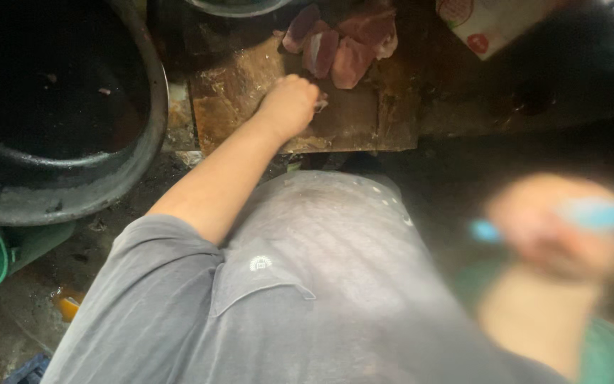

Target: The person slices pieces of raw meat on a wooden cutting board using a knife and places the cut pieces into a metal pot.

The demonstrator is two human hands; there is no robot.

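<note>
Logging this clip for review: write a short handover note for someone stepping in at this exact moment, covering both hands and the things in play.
Left hand: closed, knuckles up, resting on the wooden cutting board; whether it grips anything is unclear.
Right hand: blurred, off to the side, holding a blue-handled tool; kind unclear.
Meat pieces: piled at the board's far edge, beyond the left hand.
Done: meat lies in several chunks.
Left: cannot tell.

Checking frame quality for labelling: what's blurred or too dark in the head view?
Head view: right hand with a blue-handled object is heavily motion-blurred; left hand, meat pieces and wooden board only slightly soft; big black basin interior and top-right corner nearly lost in shadow.
</note>
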